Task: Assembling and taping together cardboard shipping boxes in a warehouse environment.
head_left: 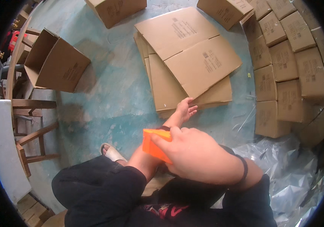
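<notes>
My left hand (185,110) reaches forward to the near corner of the top flattened carton (192,45). Its fingers are apart and slightly bent, with the fingertips at that corner; whether they touch it I cannot tell. Under the top one lie more flattened cartons (164,92), stacked on the floor and turned at a different angle. Closer to me, my right hand (186,151) is closed round a bright orange, block-shaped plastic tool (155,145). The tool is held above my left forearm and hides part of it; its exact kind does not show.
An open carton (61,66) stands at the left, with more cartons (118,11) (225,13) at the far side. Stacked closed boxes (286,60) form a wall at the right. Clear plastic sheeting (283,162) lies beside me. Wooden stools (35,104) line the left.
</notes>
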`<control>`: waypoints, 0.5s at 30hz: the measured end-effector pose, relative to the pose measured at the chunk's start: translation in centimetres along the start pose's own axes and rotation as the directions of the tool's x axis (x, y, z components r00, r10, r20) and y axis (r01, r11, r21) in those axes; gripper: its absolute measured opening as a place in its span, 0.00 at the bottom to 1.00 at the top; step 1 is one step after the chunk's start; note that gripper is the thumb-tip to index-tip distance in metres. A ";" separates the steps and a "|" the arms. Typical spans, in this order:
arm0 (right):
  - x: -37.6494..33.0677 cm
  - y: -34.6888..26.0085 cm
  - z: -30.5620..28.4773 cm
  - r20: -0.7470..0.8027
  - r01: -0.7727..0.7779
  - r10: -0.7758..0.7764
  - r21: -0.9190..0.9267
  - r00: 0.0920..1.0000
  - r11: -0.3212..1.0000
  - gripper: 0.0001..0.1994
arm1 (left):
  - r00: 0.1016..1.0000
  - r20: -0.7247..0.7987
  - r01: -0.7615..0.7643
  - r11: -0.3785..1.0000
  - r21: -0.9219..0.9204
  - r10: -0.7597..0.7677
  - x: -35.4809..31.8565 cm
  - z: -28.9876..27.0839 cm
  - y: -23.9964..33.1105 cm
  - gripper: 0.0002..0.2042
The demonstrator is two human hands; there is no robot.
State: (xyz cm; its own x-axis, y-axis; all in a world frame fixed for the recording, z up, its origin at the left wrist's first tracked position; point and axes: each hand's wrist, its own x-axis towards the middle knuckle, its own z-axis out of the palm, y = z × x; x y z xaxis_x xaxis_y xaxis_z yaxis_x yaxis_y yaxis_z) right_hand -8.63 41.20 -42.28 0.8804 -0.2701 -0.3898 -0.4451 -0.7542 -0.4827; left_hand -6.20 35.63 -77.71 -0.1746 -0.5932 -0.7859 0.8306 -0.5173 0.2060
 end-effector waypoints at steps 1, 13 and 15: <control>0.3 -0.2 0.0 -0.001 0.013 -0.013 -0.013 1.000 1.000 0.28 | 0.998 0.040 -0.055 0.997 -0.060 0.057 0.4 -0.6 0.1 0.16; -1.8 -0.5 0.1 -0.224 0.028 -0.062 -0.152 0.973 0.988 0.31 | 0.900 0.161 -0.428 0.754 0.498 0.404 3.2 4.3 5.4 0.13; -2.4 0.3 0.0 -0.296 -0.058 -0.007 -0.211 0.955 0.976 0.33 | 0.878 0.268 -0.473 0.807 0.354 0.397 3.8 6.4 5.3 0.12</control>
State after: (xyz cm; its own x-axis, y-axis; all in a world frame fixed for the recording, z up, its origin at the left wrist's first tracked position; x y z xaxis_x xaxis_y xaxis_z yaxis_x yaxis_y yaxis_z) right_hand -10.84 41.58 -41.48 0.8924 -0.4298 -0.1372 -0.4512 -0.8464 -0.2828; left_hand -5.83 26.63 -75.84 0.0351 -0.8915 -0.4517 0.5654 -0.3550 0.7445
